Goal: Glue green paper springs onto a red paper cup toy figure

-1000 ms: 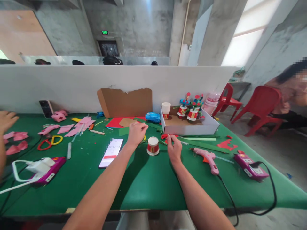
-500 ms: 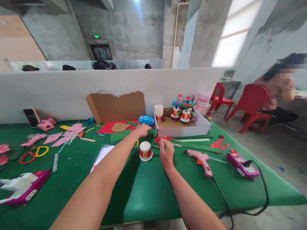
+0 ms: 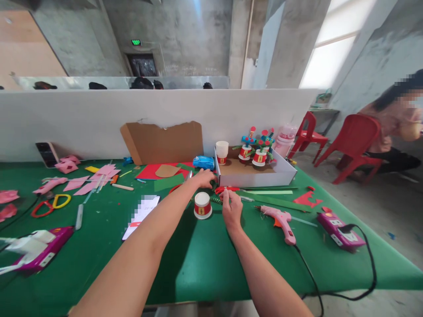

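Observation:
My left hand (image 3: 204, 178) reaches past the cup to the near left corner of the white box, fingers bent downward but apart. Its fingertips are close to a dark green paper coil, mostly hidden. My right hand (image 3: 232, 205) rests on the table right of the cup, thumb and fingers pressed together; whatever they hold is too small to make out. Between my forearms an upside-down red-and-white paper cup (image 3: 202, 206) has a green folded-paper spring (image 3: 216, 200) on its right side. Red-handled scissors (image 3: 227, 189) lie just beyond my right hand.
The white box (image 3: 257, 179) holds several decorated cup figures (image 3: 259, 157) and stacked cups (image 3: 222, 152). A pink glue gun (image 3: 280, 222) and purple power strip (image 3: 342, 233), both with cords, lie right. Left are a phone (image 3: 141, 215), pink paper pieces (image 3: 76, 183) and another power strip (image 3: 46, 253).
My left hand has shifted slightly right, toward the box corner. My right hand stays almost in place with its fingers together. The camera view has moved a little.

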Action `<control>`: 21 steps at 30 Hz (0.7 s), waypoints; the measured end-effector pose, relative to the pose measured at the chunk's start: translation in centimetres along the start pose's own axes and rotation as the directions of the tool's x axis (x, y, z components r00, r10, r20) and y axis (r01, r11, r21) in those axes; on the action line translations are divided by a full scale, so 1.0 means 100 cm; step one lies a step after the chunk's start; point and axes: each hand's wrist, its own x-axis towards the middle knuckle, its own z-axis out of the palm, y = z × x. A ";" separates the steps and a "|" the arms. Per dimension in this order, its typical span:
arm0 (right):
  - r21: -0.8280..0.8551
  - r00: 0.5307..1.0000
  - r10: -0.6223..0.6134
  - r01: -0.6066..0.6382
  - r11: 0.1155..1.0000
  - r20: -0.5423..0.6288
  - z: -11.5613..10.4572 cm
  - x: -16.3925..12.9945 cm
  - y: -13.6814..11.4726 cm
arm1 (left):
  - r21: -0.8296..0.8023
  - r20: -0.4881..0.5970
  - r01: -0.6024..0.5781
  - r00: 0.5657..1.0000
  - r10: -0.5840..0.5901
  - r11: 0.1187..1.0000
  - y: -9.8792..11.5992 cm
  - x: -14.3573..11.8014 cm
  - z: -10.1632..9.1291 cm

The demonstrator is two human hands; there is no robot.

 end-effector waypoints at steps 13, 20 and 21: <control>0.013 1.000 -0.008 0.008 1.000 0.000 -0.001 0.001 0.000 | 0.005 0.012 -0.115 0.993 0.115 0.993 -0.006 -0.003 0.006; 0.000 1.000 -0.011 0.011 1.000 -0.001 -0.001 0.000 0.001 | 0.004 -0.049 -0.091 0.995 0.091 0.996 0.000 -0.011 0.007; 0.002 1.000 -0.011 0.011 1.000 0.000 -0.001 0.000 0.002 | 0.002 -0.062 -0.088 0.994 0.088 0.996 0.001 -0.013 0.006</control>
